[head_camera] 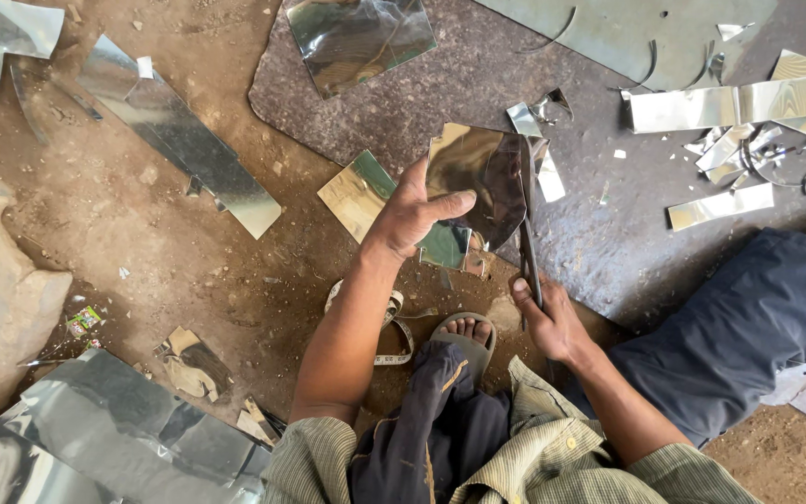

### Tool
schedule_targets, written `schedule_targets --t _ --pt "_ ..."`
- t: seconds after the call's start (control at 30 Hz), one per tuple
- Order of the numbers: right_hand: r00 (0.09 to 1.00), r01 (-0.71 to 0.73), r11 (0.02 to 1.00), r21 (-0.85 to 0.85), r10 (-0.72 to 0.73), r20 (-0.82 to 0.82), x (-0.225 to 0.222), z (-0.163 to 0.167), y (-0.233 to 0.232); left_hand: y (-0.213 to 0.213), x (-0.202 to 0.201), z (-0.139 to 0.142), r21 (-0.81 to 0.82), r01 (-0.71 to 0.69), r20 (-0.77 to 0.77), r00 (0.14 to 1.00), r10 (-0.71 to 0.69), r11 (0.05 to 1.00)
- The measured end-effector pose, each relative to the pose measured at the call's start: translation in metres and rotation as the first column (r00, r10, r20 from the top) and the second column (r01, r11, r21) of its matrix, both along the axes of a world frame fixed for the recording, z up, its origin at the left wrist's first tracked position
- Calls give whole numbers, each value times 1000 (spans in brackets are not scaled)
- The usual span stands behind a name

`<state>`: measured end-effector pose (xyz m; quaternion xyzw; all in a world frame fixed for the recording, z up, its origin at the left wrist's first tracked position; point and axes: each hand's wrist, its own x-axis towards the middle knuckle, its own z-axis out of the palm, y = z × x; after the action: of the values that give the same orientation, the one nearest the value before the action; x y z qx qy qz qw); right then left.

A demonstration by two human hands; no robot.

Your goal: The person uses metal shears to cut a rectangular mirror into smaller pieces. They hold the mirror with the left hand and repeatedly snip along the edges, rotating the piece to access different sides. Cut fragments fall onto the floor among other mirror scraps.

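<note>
While the left hand (412, 217) pinches a shiny metal sheet (478, 182) mid-frame, the right hand (548, 322) wraps closed around long shears (527, 224) cutting its edge.

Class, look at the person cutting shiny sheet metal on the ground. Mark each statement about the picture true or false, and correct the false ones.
1. The left hand holds a shiny metal piece. True.
2. The right hand is empty. False: it grips long shears whose blades meet the piece.
3. A measuring tape lies on the dirt by the sandalled foot. True.
4. The cut strips lie to the person's left. False: they lie to the right, on the dark slab.
</note>
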<state>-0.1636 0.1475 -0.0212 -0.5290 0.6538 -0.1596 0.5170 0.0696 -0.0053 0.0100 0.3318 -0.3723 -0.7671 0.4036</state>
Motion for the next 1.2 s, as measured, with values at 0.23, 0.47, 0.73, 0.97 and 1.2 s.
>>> schedule_targets --t 0.23,0.47,0.73,0.97,1.2 --pt "999 -52 998 -33 52 2 -8 -8 3 -14 12 14 36 95 4 995 -95 995" --pt "995 -81 993 -86 85 48 -15 -7 9 -43 31 9 -66 343 149 932 -331 937" --pt "970 208 978 -29 -203 135 4 -18 -5 40 -18 -25 140 -147 -449 872 196 979" --pt "973 207 977 -46 -201 111 13 -47 -13 44 -66 -31 221 -319 -482 786 388 921" --pt "920 373 925 71 -379 99 25 -72 -2 43 -91 -42 -39 -616 42 785 618 787"
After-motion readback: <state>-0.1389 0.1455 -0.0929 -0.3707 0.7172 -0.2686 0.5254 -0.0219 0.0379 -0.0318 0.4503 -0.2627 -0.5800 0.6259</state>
